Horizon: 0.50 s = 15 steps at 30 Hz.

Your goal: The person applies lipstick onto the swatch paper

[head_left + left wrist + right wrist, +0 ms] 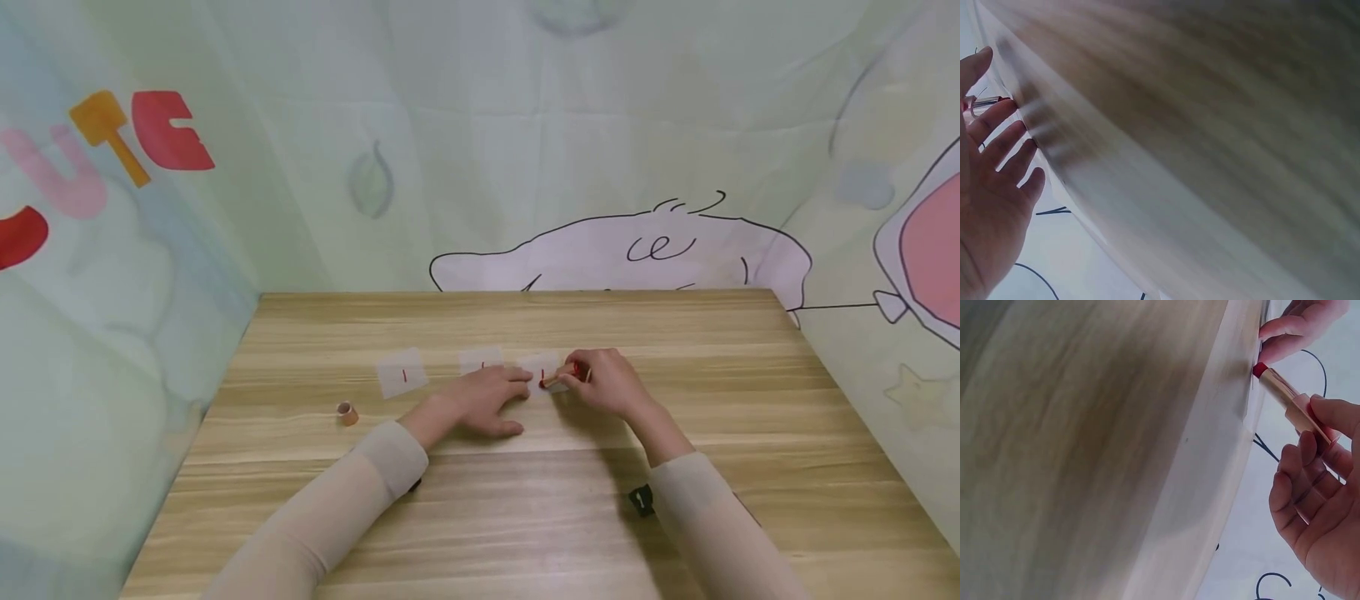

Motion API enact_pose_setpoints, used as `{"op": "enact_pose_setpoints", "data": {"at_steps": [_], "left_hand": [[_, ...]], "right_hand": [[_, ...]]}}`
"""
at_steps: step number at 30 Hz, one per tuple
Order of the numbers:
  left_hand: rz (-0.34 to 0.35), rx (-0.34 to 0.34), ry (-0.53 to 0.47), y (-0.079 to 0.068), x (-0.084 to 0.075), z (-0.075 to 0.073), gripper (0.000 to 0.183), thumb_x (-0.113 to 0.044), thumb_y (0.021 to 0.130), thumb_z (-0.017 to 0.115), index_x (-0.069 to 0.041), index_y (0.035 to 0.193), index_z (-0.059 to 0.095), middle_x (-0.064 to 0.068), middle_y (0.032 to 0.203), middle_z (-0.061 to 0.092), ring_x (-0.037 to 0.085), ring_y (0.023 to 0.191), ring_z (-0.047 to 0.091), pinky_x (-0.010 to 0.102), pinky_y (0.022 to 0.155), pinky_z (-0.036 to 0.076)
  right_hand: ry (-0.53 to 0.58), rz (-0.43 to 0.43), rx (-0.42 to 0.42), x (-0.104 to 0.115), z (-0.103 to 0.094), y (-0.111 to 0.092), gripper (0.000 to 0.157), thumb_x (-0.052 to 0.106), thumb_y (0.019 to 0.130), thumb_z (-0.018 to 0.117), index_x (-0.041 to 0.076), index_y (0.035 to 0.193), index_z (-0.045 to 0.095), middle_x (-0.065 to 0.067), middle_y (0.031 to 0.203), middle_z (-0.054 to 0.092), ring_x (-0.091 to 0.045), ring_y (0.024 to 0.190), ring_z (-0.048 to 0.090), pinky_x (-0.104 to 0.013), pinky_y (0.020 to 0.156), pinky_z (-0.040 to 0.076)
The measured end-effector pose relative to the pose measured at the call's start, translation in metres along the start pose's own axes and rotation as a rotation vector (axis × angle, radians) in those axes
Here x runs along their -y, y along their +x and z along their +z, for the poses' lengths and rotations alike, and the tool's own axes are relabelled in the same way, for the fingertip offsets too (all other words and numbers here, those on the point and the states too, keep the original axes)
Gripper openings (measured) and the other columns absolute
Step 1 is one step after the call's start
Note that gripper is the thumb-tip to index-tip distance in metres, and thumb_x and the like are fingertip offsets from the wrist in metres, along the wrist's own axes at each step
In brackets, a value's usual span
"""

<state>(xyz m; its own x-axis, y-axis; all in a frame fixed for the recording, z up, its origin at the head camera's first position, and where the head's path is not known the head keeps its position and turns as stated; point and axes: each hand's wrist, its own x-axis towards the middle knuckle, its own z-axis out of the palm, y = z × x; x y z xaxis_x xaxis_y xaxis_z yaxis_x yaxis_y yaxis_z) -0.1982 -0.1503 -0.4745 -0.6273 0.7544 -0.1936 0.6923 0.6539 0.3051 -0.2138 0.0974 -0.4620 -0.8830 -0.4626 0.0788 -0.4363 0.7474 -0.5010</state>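
My right hand (609, 383) pinches a lipstick (1297, 407) with a rose-gold tube, its red tip pointing down and left. In the head view the tip is right at a small white paper square (534, 363) that bears a short red stroke. My left hand (486, 402) lies palm down with its fingers spread, fingertips at that square's left edge. Its straight fingers (1004, 142) show in the left wrist view, with nothing held. A second paper square (471, 360), partly behind the left hand, and a third square (402, 375) farther left each carry a red stroke.
A rose-gold lipstick cap (347, 413) stands on the wooden table (525, 517), left of the left hand. A small black piece with a white mark (642, 500) shows beside the right sleeve. Printed curtains (480, 150) hang behind and along both sides.
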Motion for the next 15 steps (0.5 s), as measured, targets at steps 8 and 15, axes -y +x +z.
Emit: {"op": "enact_pose_setpoints", "data": {"at_steps": [8,15], "left_hand": [[-0.006,0.009,-0.009,-0.0009,-0.0002,-0.0002,0.058,-0.045,0.095,0.066,-0.009,0.140,0.058,0.008,0.159,0.040,0.026,0.146,0.037,0.036,0.121,0.027],[-0.009,0.001,-0.008,-0.0010,-0.0012,-0.0010,0.059,-0.046,0.094,0.067,-0.009,0.139,0.059,0.008,0.159,0.040,0.026,0.146,0.037,0.037,0.120,0.028]], "right_hand": [[-0.001,0.005,0.027,0.0011,-0.0006,-0.0030,0.017,0.024,0.093,0.075,0.007,0.095,0.072,0.003,0.072,0.061,-0.013,0.064,0.052,-0.031,0.060,0.044],[0.151,0.032,-0.054,-0.0034,-0.0030,-0.0059,0.012,0.020,0.092,0.077,0.009,0.092,0.073,0.003,0.073,0.062,-0.014,0.064,0.056,-0.030,0.059,0.048]]}}
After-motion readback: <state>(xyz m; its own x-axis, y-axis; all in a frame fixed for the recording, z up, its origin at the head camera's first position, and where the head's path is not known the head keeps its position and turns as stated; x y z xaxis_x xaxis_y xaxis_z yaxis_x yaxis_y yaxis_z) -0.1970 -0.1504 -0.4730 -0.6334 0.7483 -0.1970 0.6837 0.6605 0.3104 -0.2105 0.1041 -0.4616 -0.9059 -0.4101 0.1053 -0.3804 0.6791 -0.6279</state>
